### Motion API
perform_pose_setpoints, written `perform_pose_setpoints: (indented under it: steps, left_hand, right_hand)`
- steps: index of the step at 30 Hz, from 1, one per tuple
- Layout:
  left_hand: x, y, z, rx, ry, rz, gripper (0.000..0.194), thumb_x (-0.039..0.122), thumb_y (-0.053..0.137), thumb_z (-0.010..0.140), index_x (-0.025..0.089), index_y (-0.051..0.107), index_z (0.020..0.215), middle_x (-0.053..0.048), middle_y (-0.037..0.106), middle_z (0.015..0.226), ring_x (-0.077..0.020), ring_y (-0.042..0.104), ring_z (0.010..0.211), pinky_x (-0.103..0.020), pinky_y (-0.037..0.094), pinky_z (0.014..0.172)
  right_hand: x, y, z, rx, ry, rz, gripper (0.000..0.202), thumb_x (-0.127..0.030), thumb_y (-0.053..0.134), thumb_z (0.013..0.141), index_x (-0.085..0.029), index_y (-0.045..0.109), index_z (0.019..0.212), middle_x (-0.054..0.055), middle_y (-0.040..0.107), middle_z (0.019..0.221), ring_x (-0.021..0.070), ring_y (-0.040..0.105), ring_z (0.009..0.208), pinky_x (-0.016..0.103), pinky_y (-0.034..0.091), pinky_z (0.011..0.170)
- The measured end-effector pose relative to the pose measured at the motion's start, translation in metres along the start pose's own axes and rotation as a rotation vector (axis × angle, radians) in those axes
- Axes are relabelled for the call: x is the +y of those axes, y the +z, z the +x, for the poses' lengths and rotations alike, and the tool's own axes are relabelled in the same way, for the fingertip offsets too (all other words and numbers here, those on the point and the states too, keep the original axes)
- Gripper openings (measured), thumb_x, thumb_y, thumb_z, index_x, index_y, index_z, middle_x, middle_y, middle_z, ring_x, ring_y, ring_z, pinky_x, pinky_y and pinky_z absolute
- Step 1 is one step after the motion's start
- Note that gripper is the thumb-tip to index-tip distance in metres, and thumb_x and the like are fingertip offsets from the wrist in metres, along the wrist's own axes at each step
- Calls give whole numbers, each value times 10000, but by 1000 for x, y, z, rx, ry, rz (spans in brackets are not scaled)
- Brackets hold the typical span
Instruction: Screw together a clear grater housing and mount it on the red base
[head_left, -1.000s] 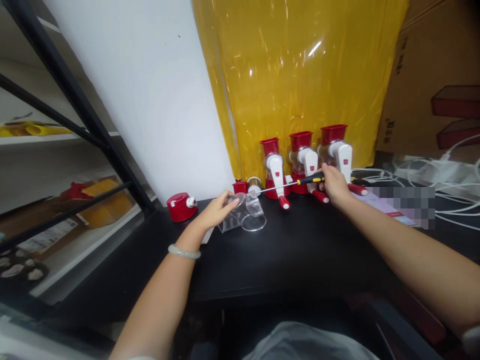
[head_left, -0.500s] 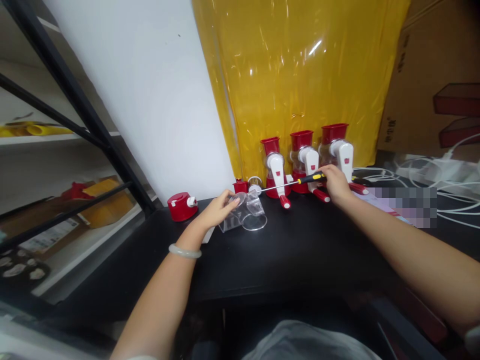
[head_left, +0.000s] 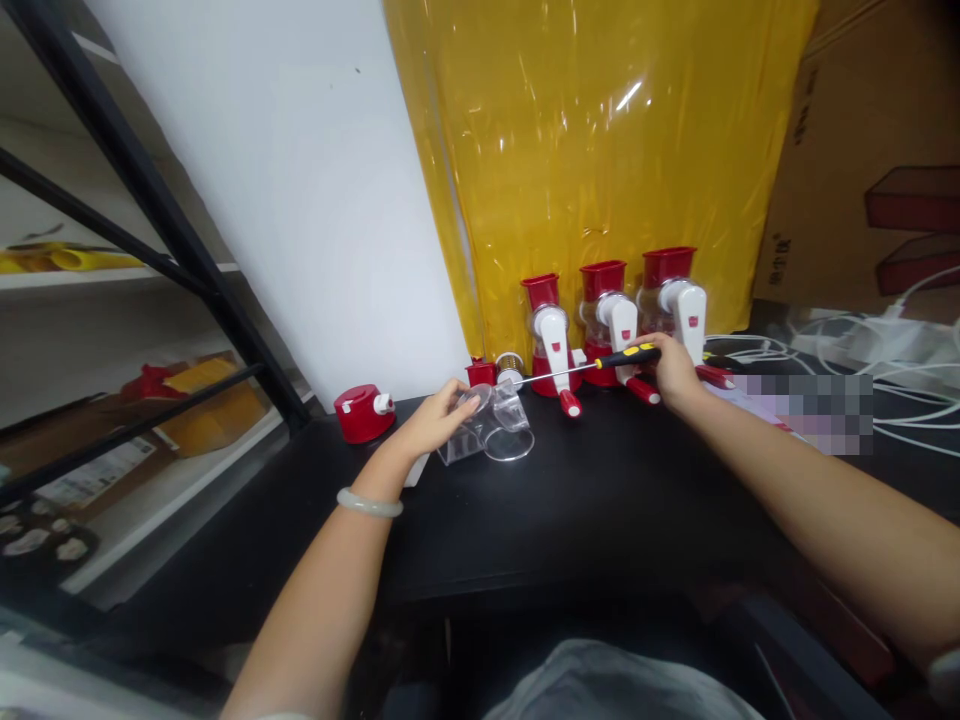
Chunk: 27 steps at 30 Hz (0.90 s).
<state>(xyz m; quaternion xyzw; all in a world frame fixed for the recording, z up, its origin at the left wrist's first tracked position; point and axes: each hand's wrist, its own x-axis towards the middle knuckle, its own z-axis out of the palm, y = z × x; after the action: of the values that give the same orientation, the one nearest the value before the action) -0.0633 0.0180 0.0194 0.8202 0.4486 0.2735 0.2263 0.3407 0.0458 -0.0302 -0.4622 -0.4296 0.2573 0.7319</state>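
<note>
My left hand (head_left: 439,418) grips a clear plastic grater housing (head_left: 495,425) lying on the black table. In my right hand (head_left: 673,370) is a screwdriver (head_left: 626,356) with a black and yellow handle, its fingers closed round the end. The long shaft points left, and its tip meets the upper right part of the clear housing. What lies right at the tip is too small to make out. Behind the housing are a small red part (head_left: 481,373) and a grater drum (head_left: 511,368).
Three red and white rotary graters (head_left: 555,345) stand in a row behind the screwdriver. A round red base (head_left: 364,414) sits to the left. White cables (head_left: 825,350) tangle at the right, near a cardboard box (head_left: 840,200). A black-framed shelf (head_left: 150,200) stands at far left.
The right hand has shifted very slightly at the screwdriver handle, showing more of the yellow on it. The left hand and the clear housing have stayed in place.
</note>
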Motion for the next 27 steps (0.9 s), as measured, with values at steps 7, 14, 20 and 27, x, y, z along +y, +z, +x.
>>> perform_pose_setpoints:
  steps: [7,14,20,27]
  left_hand:
    - [2,0,-1,0,2,0,408,615,511,987,232,518,1128,-55,717,902,-252,699,863,-373,522,751]
    - [3,-1,-1,-1,6,14,430,634,502,985,229,520,1131,-47,712,889,-257,697,874,-376,513,768]
    - [2,-1,-1,-5,9,7,415,624,501,990,232,521,1126,-54,718,905,-251,693,876,-369,509,759]
    - [3,-1,-1,3,0,36,420,633,500,988,237,526,1124,-57,717,893,-257,693,872,-382,509,771]
  right_hand:
    - [-6,0,-2,-5,7,-36,178,-315,507,825,-235,641,739,14,586,579,162,538,510,263,444,462]
    - [-20,4,-9,26,44,-67,217,-411,581,878,-235,583,750,-28,503,501,118,412,383,242,321,370]
    - [-17,2,-9,11,57,-17,322,-452,439,930,-228,604,767,9,543,518,137,458,409,254,386,397]
    - [-11,2,-7,2,55,45,195,-372,489,822,-243,611,742,29,608,640,153,549,519,245,437,430]
